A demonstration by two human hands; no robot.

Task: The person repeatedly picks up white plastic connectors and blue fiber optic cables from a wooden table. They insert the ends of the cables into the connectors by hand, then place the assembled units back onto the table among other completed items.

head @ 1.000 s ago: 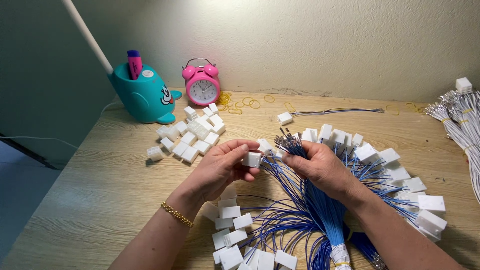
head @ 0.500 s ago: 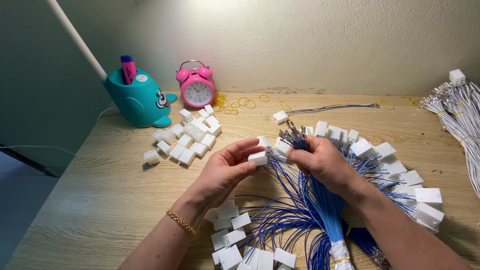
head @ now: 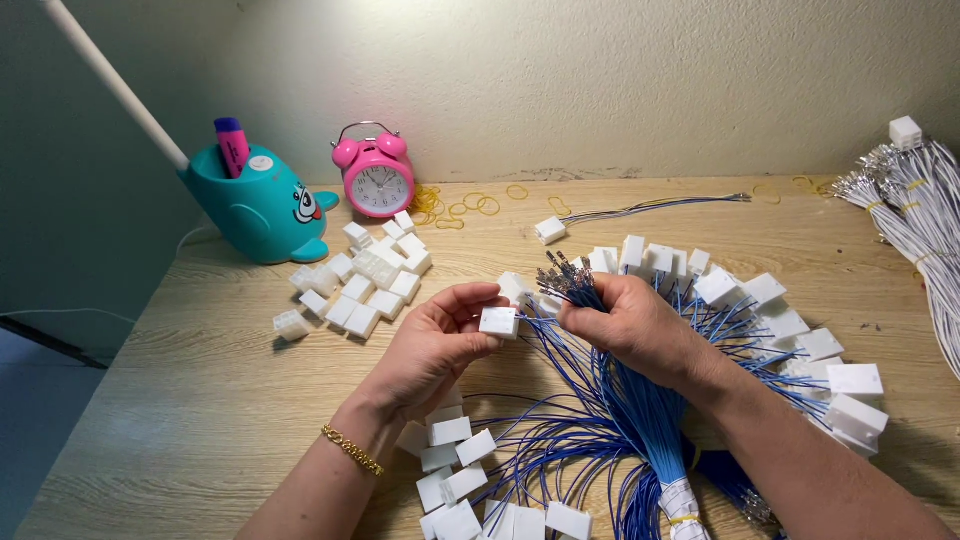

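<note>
White connector (head: 498, 321) nearer blue wires (head: 600, 380)

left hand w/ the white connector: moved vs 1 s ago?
Yes, slightly. The left hand with the white connector has shifted right, toward the blue wire bundle and right hand, judged against the loose pile of white housings.

Both forearms rise from the bottom edge of the frame and converge toward its centre. The left hand (head: 430, 345) sits just left of centre, palm turned partly upward, wrist bent back a little, with thumb and forefinger pinched together at their tips and the other fingers loosely curled beneath. A thin gold chain circles the left wrist. The right hand (head: 625, 322) lies just right of centre, back of the hand facing the camera, fingers curled in a closed grip, knuckles pointing left toward the other hand, nearly touching it
</note>
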